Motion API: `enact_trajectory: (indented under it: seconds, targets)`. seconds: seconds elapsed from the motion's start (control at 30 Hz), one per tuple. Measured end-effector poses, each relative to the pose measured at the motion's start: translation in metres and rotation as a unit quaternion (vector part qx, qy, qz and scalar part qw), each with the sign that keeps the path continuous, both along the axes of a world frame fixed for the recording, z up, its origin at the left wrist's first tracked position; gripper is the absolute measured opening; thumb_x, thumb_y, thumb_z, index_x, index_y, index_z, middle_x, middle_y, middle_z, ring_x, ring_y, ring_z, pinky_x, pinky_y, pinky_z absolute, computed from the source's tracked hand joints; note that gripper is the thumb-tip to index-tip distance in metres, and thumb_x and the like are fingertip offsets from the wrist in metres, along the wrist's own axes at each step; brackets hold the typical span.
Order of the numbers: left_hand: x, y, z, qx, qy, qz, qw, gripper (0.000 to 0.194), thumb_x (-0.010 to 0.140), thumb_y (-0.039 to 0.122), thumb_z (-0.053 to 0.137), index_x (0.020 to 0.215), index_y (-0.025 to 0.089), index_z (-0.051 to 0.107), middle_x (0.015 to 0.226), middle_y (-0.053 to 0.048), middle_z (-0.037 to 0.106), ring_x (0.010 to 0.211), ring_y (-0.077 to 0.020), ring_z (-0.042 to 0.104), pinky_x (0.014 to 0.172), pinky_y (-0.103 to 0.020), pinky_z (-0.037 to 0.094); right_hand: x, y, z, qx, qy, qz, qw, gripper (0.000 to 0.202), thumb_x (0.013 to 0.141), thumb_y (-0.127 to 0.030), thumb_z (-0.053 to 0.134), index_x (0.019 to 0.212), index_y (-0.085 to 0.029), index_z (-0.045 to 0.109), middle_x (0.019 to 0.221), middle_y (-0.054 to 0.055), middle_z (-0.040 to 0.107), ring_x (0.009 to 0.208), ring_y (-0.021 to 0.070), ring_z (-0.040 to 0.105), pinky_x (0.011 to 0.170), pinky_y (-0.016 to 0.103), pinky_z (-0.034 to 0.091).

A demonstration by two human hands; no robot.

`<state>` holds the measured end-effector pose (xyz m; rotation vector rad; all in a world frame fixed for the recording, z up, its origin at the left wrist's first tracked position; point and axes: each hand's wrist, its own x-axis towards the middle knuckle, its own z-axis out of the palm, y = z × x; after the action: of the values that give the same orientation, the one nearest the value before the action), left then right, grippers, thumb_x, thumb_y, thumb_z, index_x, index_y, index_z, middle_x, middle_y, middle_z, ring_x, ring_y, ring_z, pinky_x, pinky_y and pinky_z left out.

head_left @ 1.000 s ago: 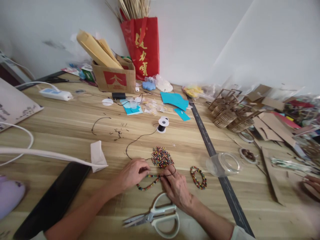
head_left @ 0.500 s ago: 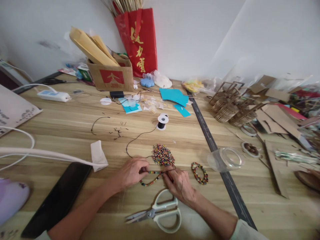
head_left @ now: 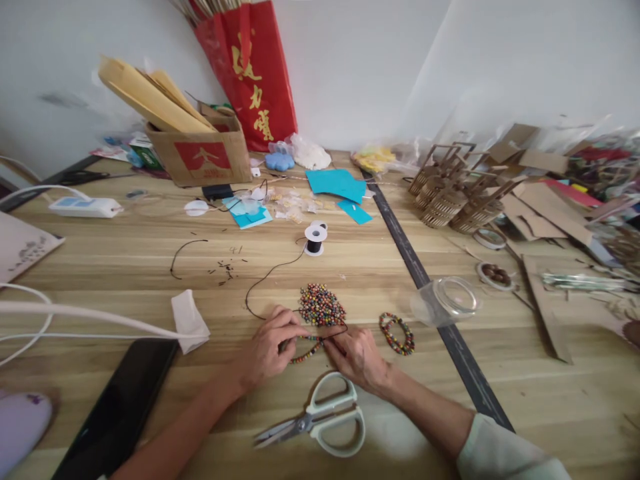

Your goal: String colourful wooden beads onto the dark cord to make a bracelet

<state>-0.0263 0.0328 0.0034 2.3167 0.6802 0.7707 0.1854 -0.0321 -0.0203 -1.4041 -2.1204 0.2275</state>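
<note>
Between my hands a string of small coloured beads (head_left: pixel 306 357) lies in a loop low over the table. My left hand (head_left: pixel 274 341) is closed around the loop's left side, its fingertips bent over the beads. The thumb and fingers of my right hand (head_left: pixel 357 355) pinch the right end, where black cord shows. From there the cord (head_left: pixel 274 269) runs past the left hand to a white spool (head_left: pixel 315 240). A pile of loose beads (head_left: pixel 321 305) lies just beyond my fingers. To the right rests a coiled beaded bracelet (head_left: pixel 397 333). Scissors (head_left: pixel 313 421) with pale handles lie nearest me.
At left are a black phone (head_left: pixel 120 407), a white cable and a power strip (head_left: pixel 85 207). A cardboard box (head_left: pixel 200 157) and red bag (head_left: pixel 260 73) stand behind. Right of a dark strip (head_left: pixel 415 257) are a clear jar (head_left: pixel 445 300), small woven baskets (head_left: pixel 443 200) and cardboard.
My left hand has moved in along the bead string toward the right hand, covering more of the loop. The right hand keeps its pinch. The whole view has shifted and tilted slightly.
</note>
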Motion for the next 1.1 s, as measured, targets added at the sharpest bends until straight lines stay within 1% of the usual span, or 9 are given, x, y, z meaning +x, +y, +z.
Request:
enact_trajectory:
  seconds: [0.13,0.3,0.4,0.5,0.6,0.73,0.9,1.0,1.1]
  targets:
    - [0.0001,-0.0018,-0.0012,0.045,0.022,-0.033,0.998,0.04,0.077,-0.004,0.047,0.1,0.016,0.072,0.088,-0.007,0.057,0.091,-0.021,0.048,0.08,-0.034,0.047,0.0007,-0.0003,-0.0009,-0.007,-0.01,0.0,1.0,0.025,0.093,-0.019,0.046,0.077,-0.016,0.066,0.061,0.004,0.067,0.051,0.0128,0.058,0.054,0.024,0.029]
    - [-0.0032,-0.0027,-0.003,0.143,0.074,-0.07,0.984,0.039,0.079,0.0,0.05,0.109,0.016,0.069,0.087,-0.008,0.053,0.09,-0.0228,0.044,0.08,-0.038,0.047,0.0007,0.0,-0.0029,-0.025,-0.01,-0.022,0.999,0.022,0.091,-0.018,0.049,0.077,-0.017,0.066,0.055,0.001,0.064,0.046,0.0108,0.053,0.051,0.024,0.023]
    - [-0.0045,-0.0019,-0.0026,0.217,0.104,-0.08,0.967,0.034,0.081,0.005,0.053,0.111,0.014,0.067,0.085,-0.008,0.053,0.088,-0.0238,0.044,0.078,-0.039,0.047,0.001,0.0003,-0.0031,-0.033,-0.014,-0.019,0.999,0.021,0.09,-0.018,0.049,0.079,-0.017,0.067,0.056,0.002,0.065,0.047,0.0107,0.053,0.051,0.024,0.024]
    - [-0.004,-0.0006,-0.0016,0.29,0.131,-0.093,0.944,0.03,0.084,0.01,0.054,0.111,0.013,0.065,0.081,-0.008,0.053,0.085,-0.024,0.045,0.076,-0.04,0.047,0.0016,0.0006,-0.0021,-0.041,-0.016,-0.01,0.999,0.021,0.09,-0.017,0.049,0.078,-0.017,0.066,0.057,0.002,0.065,0.048,0.0111,0.055,0.051,0.024,0.025]
    - [-0.0026,0.0001,-0.0013,0.337,0.144,-0.106,0.924,0.028,0.086,0.01,0.052,0.111,0.01,0.065,0.077,-0.008,0.054,0.08,-0.0227,0.046,0.075,-0.04,0.046,0.0021,0.0009,-0.001,-0.045,-0.019,-0.006,0.999,0.02,0.09,-0.017,0.05,0.077,-0.017,0.065,0.056,0.001,0.065,0.047,0.0112,0.055,0.051,0.024,0.026]
    - [-0.0018,0.0,-0.0041,0.351,0.154,-0.118,0.916,0.029,0.089,0.01,0.048,0.114,0.01,0.063,0.073,-0.007,0.056,0.075,-0.0214,0.048,0.074,-0.04,0.046,0.0023,0.0011,-0.0007,-0.044,-0.011,0.004,0.999,0.018,0.09,-0.017,0.05,0.081,-0.017,0.065,0.061,0.002,0.067,0.052,0.0121,0.059,0.054,0.023,0.029]
    - [-0.0017,0.0001,-0.0095,0.337,0.171,-0.12,0.918,0.03,0.089,0.011,0.048,0.116,0.011,0.062,0.074,-0.007,0.058,0.075,-0.0216,0.049,0.075,-0.041,0.046,0.0025,0.0013,-0.0005,-0.05,-0.017,-0.009,0.999,0.016,0.088,-0.016,0.052,0.081,-0.017,0.066,0.059,0.001,0.067,0.049,0.0124,0.058,0.053,0.024,0.029]
    - [-0.0005,0.0002,-0.0086,0.334,0.163,-0.121,0.921,0.029,0.088,0.011,0.049,0.114,0.01,0.063,0.074,-0.007,0.058,0.075,-0.022,0.049,0.075,-0.041,0.046,0.0027,0.0014,-0.001,-0.044,-0.015,-0.007,0.999,0.017,0.088,-0.016,0.052,0.079,-0.017,0.066,0.059,0.002,0.067,0.049,0.0125,0.059,0.053,0.024,0.029]
    - [0.0002,0.0003,-0.0046,0.332,0.14,-0.118,0.925,0.029,0.089,0.009,0.048,0.113,0.01,0.064,0.071,-0.007,0.058,0.073,-0.0214,0.048,0.073,-0.039,0.047,0.0029,0.0016,-0.0028,-0.037,-0.016,-0.009,0.999,0.018,0.088,-0.016,0.051,0.078,-0.017,0.067,0.06,0.002,0.068,0.05,0.0125,0.059,0.053,0.024,0.029]
